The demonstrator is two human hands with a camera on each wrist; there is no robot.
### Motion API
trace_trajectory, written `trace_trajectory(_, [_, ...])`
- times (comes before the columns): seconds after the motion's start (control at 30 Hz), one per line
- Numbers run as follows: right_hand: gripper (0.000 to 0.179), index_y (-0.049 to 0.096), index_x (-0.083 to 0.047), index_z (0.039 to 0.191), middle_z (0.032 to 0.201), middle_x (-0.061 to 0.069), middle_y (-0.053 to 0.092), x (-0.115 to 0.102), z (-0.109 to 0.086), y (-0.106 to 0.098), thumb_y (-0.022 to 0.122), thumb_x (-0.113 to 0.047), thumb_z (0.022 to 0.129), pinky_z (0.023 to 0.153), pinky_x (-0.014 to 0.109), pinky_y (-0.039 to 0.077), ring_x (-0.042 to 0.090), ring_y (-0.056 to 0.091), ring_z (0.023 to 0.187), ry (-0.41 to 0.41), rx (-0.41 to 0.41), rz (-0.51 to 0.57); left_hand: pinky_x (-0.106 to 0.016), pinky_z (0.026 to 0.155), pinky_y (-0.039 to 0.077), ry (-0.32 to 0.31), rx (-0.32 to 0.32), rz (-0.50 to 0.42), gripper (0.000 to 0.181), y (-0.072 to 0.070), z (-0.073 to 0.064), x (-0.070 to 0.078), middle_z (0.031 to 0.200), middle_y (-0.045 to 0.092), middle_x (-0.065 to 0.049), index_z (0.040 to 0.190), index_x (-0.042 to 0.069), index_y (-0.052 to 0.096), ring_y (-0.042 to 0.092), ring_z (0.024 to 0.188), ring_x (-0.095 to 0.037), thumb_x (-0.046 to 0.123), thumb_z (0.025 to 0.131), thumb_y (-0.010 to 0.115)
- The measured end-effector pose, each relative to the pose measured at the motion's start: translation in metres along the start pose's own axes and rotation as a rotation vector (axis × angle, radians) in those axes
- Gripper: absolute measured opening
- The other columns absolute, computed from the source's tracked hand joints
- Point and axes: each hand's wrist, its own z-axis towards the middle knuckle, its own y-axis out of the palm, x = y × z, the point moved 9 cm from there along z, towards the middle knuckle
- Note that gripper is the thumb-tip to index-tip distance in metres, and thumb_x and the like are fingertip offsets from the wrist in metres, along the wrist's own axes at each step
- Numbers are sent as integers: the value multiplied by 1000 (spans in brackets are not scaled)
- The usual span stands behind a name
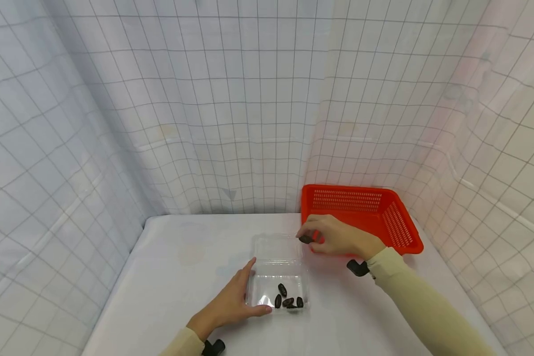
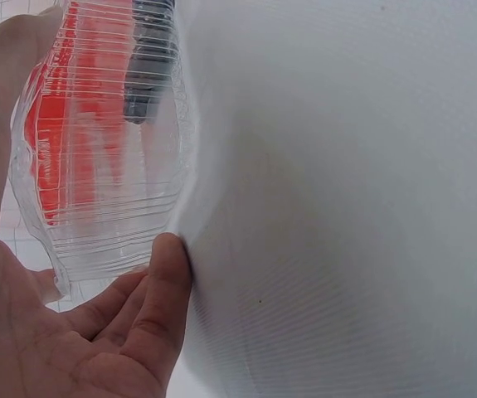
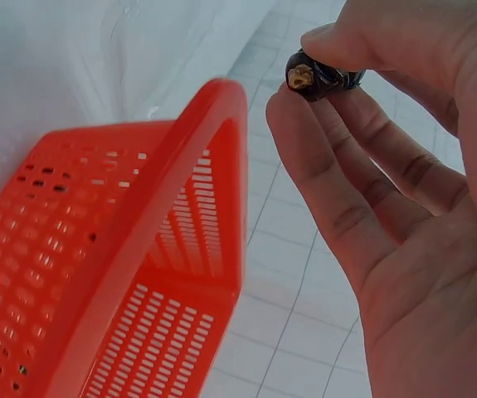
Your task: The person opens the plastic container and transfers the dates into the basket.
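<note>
A dark, wrinkled date (image 3: 325,79) with a tan stem end is pinched between the thumb and fingertips of my right hand (image 1: 333,236). In the head view this hand is over the near left edge of the red basket, beside the raised lid side of the box. My left hand (image 1: 231,301) rests against the left side and near left corner of a clear plastic clamshell box (image 1: 264,284), fingers spread along its wall and thumb at the front edge. Several dark dates (image 1: 288,301) lie in the box's near right part. Its lid (image 1: 276,246) lies folded back, away from me.
A red plastic basket (image 1: 407,222) with slotted walls stands at the back right of the white-covered table (image 1: 178,277). White sheets with a grid pattern (image 1: 258,109) hang behind the table and on both sides.
</note>
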Motion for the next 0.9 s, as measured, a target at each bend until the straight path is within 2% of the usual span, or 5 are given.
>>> trace_trajectory(0.3, [35, 85, -22, 135, 119, -10, 75, 22, -6, -16, 83, -6, 104, 100, 40, 67, 9, 71, 108, 102, 12, -44, -65, 118, 57, -15, 6, -2, 139, -1, 0, -1, 173, 52, -28, 187, 10, 18, 62, 149, -39, 58, 87, 101])
trace_trajectory(0.63, [36, 85, -14, 136, 124, -5, 79, 41, -4, -27, 77, 0, 103, 104, 46, 67, 14, 72, 111, 146, 28, -32, -60, 114, 59, -19, 2, -9, 140, 1, 1, -4, 172, 53, -26, 187, 10, 17, 62, 146, -35, 57, 86, 102])
trace_trajectory(0.9, [37, 84, -19, 137, 133, 1, 81, 64, 0, -31, 77, -1, 105, 110, 52, 64, 19, 70, 118, 205, 7, -58, -61, 115, 59, -5, 0, -14, 140, 1, 1, -3, 171, 54, -26, 187, 10, 17, 62, 146, -36, 57, 86, 102])
